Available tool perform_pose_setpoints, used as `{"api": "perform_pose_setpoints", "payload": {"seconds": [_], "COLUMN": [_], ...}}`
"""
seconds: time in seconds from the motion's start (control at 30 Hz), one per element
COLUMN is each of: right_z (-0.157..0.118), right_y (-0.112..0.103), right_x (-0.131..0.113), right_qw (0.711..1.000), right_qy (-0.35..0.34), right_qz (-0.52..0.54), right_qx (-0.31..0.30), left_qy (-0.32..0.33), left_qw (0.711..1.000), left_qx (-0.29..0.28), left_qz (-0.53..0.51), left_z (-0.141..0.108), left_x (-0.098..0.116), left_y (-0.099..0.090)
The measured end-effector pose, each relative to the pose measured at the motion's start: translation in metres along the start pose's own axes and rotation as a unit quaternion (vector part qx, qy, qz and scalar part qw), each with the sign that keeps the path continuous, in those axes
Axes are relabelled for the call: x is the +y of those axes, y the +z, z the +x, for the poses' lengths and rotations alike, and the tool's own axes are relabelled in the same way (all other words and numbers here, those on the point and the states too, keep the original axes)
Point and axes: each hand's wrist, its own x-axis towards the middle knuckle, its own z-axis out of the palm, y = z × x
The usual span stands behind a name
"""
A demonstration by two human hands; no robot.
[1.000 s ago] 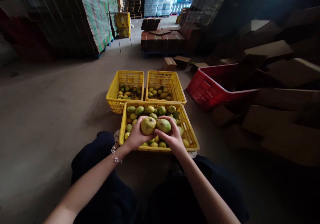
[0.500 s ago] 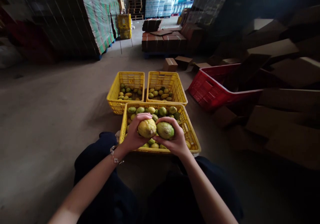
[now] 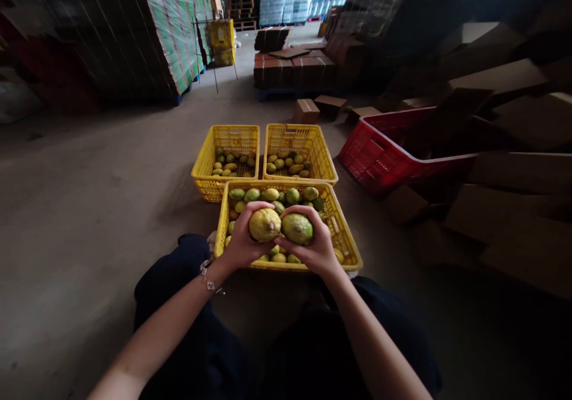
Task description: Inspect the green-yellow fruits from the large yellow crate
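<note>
Centre of the frame: the left hand [image 3: 240, 246], its grip grasping a yellowish fruit [image 3: 265, 225], and the right hand [image 3: 320, 246], its grip grasping a greener fruit [image 3: 297, 229]. The two fruits lie side by side above a front yellow crate [image 3: 344, 227] of similar fruit. Just above it in the frame, a left rear crate [image 3: 203, 157] and a right rear crate [image 3: 329, 157] contain smaller heaps. Right of centre: a red crate [image 3: 364, 154].

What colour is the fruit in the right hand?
The fruit in the right hand is mottled green with a yellowish tinge; it shows best in the head view.
</note>
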Motion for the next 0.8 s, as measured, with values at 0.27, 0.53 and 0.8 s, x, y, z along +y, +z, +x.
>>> {"api": "perform_pose_setpoints", "payload": {"seconds": [0.27,0.53,0.8], "right_z": [0.005,-0.003,0.007], "right_y": [-0.004,0.004,0.002], "right_x": [0.001,0.009,0.017], "right_qw": [0.998,0.934,0.895], "right_qy": [0.058,0.252,0.365], "right_qz": [0.031,0.246,0.255], "right_qx": [-0.013,-0.064,-0.039], "left_qy": [0.025,-0.15,-0.445], "left_qw": [0.996,0.984,0.883], "left_qx": [-0.025,0.09,0.013], "left_qz": [0.083,-0.042,-0.145], "left_z": [0.0,0.007,0.013], "left_x": [-0.003,-0.018,-0.01], "left_y": [0.001,0.001,0.0]}}
